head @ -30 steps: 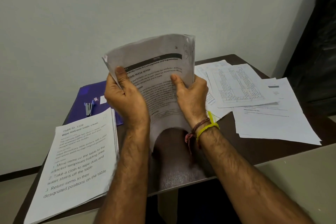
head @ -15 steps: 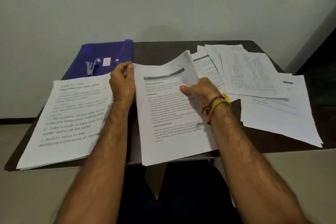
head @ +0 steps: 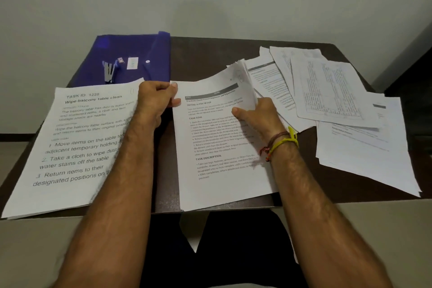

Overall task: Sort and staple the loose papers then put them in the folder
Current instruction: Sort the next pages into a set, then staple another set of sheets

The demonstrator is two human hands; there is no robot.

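A stack of printed papers [head: 219, 166] lies on the dark table in front of me. My left hand [head: 155, 100] pinches its top left corner. My right hand [head: 259, 114] grips its upper right edge, where several sheets curl upward. A second stack headed "TASK ID 1228" [head: 74, 147] lies at the left, partly under my left forearm. Loose sheets [head: 339, 105] are spread over the right side. A blue folder [head: 131, 54] lies at the back left with a stapler [head: 108, 72] on it.
The dark table [head: 210, 58] stands against a pale wall. The centre stack overhangs the table's front edge slightly. A dark object stands at the far right edge of the view.
The stack I held upright a second ago now lies flat on the table. Both hands came down with it and still hold its top corners.
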